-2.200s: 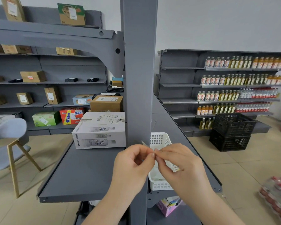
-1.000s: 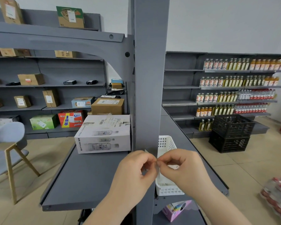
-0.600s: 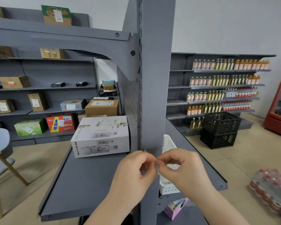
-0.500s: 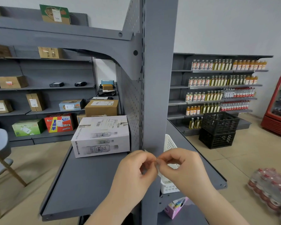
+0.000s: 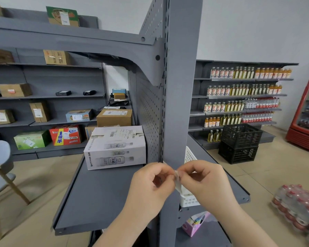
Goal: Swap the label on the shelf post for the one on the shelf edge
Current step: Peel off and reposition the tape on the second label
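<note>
A tall grey shelf post (image 5: 181, 86) rises in the middle of the view. In front of its lower part my left hand (image 5: 151, 186) and my right hand (image 5: 206, 182) meet fingertip to fingertip. Both pinch a small pale label (image 5: 177, 176), of which only a thin strip shows between the fingers. The grey shelf (image 5: 96, 198) juts out to the left of the post, with its front edge (image 5: 82, 229) below my left forearm. I see no label on that edge or on the post.
A white carton of bottles (image 5: 115, 147) and a brown box (image 5: 114, 117) sit on the shelf. Right of the post are a white basket (image 5: 188, 202) and a pink packet (image 5: 194, 223) lower down. Black crates (image 5: 239, 143), bottle shelves, a red cooler and a bottle pack (image 5: 296, 204) lie to the right.
Both hands stay pinched together on the label. The view has shifted so the post moved right in frame and the red cooler came into sight.
</note>
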